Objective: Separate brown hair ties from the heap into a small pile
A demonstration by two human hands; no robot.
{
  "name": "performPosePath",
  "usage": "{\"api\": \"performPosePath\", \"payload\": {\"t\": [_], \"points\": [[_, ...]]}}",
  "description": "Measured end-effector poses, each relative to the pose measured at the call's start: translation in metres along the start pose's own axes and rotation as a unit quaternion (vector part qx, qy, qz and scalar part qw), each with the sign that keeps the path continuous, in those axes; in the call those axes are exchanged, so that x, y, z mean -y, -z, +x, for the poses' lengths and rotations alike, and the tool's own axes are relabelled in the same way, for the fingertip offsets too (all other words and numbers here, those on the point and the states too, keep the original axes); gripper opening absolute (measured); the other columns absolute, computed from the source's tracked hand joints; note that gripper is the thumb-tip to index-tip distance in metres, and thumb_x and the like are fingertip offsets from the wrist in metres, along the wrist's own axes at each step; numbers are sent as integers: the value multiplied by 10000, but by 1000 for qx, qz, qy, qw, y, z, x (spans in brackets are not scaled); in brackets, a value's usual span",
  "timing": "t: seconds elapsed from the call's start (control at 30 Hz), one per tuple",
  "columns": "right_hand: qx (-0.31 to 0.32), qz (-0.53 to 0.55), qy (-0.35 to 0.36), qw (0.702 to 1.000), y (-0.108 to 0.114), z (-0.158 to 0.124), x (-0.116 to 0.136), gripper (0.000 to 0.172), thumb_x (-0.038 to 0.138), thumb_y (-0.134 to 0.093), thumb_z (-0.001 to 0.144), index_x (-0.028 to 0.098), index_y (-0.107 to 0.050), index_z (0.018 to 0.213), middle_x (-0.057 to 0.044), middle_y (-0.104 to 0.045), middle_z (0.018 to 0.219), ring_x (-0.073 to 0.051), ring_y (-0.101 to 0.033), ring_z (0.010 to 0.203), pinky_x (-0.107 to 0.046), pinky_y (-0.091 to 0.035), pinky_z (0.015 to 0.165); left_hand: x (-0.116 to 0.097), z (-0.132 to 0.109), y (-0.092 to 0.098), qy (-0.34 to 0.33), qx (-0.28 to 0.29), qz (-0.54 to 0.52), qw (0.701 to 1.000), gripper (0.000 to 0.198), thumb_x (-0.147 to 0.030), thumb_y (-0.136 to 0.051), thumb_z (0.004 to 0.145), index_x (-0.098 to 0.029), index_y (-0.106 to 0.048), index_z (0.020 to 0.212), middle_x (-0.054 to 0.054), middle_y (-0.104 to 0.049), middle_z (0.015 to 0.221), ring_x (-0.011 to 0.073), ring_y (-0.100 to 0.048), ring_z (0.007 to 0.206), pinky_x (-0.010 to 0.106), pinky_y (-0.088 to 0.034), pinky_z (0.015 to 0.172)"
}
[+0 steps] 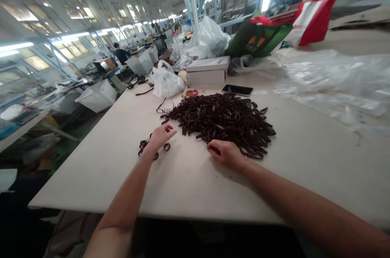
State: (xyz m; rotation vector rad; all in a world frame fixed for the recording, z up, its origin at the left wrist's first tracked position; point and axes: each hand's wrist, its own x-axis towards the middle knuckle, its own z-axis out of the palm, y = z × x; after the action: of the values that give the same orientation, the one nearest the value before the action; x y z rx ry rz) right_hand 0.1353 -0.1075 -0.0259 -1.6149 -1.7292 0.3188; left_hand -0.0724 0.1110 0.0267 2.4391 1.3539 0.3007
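Observation:
A large heap of dark brown strap loops (219,118) lies on the pale table (183,185). My right hand (227,153) rests at the heap's near edge with its fingers curled closed. Something dark shows inside the curl, but I cannot make out whether it is a loop or shadow. To the left, my left hand (161,136) hovers over a small group of rolled brown loops (166,147), fingers bent and apart, with nothing visible in them. That hand partly hides the small group.
Behind the heap lie a black phone (237,89), red-handled scissors (191,93), a white box (209,70) and a white plastic bag (167,80). Farther right are a green bag (258,40), a red-and-white bag (315,20) and clear plastic sheeting (341,79).

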Motion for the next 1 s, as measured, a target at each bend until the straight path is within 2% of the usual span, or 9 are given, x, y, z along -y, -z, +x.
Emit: {"api": "performPosePath", "payload": {"t": [0.13, 0.27, 0.4, 0.5, 0.57, 0.63, 0.73, 0.83, 1.0], "points": [[-10, 52, -6, 999, -15, 4, -18, 171, 171, -486, 854, 164, -651, 812, -11, -656, 769, -124, -569, 699, -205, -395, 665, -20, 39, -43, -27, 17, 48, 998, 169, -310, -659, 746, -155, -663, 814, 45, -663, 778, 169, -575, 740, 256, -379, 658], [-12, 60, -21, 998, -21, 7, -25, 175, 172, -481, 845, 171, -655, 827, -22, -663, 786, -135, -574, 708, -227, -396, 665, -15, 50, -56, -33, -6, 38, 999, 54, -203, -619, 749, -158, -624, 722, 20, -622, 699, 154, -554, 693, 250, -352, 628], [-26, 81, -30, 996, -22, 6, -24, 165, 188, -482, 843, 178, -645, 824, -18, -655, 783, -133, -566, 701, -243, -399, 669, -19, 32, -52, -5, -63, -13, 998, 154, -243, -613, 751, -174, -539, 635, -24, -519, 590, 132, -485, 613, 246, -311, 592], [-64, 181, -58, 980, -24, 7, -23, 193, 239, -497, 844, 190, -631, 975, -26, -646, 861, -139, -575, 729, -265, -437, 700, -43, 5, -60, -31, -99, -165, 981, 230, -357, -609, 781, -183, -514, 662, -44, -465, 582, 115, -432, 582, 236, -318, 573], [-61, 328, -95, 938, -27, 9, -22, 326, 283, -503, 836, 202, -576, 1143, -45, -640, 972, -144, -599, 751, -282, -475, 705, -66, -17, -74, -61, -58, -300, 950, 250, -415, -613, 785, -187, -532, 725, -51, -461, 603, 105, -411, 569, 223, -333, 548], [-26, 466, -127, 875, -28, 10, -21, 416, 297, -524, 804, 204, -548, 1209, -56, -632, 1037, -150, -618, 787, -287, -499, 707, -86, -38, -88, -98, -1, -361, 927, 207, -377, -621, 782, -182, -556, 748, -41, -485, 630, 105, -425, 586, 218, -351, 549], [-3, 539, -153, 828, -24, 9, -19, 304, 262, -593, 718, 168, -637, 1003, -20, -639, 866, -130, -598, 732, -255, -485, 682, -102, -57, -100, -152, 7, -338, 929, 114, -257, -618, 764, -175, -562, 708, -25, -502, 652, 109, -453, 631, 220, -363, 590], [14, 548, -169, 819, -13, 6, -17, 225, 233, -646, 664, 146, -662, 871, -2, -628, 771, -117, -588, 695, -247, -481, 691, -101, -58, -95, -173, 5, -325, 930, 114, -226, -620, 758, -175, -542, 692, -26, -493, 640, 105, -447, 617, 220, -356, 583], [13, 521, -215, 826, -2, 8, -22, 284, 285, -652, 680, 145, -694, 923, -26, -670, 802, -130, -607, 700, -280, -499, 734, -94, -56, -87, -199, 50, -310, 928, 128, -231, -643, 756, -174, -538, 710, -27, -505, 625, 96, -429, 587, 218, -336, 555]]}}
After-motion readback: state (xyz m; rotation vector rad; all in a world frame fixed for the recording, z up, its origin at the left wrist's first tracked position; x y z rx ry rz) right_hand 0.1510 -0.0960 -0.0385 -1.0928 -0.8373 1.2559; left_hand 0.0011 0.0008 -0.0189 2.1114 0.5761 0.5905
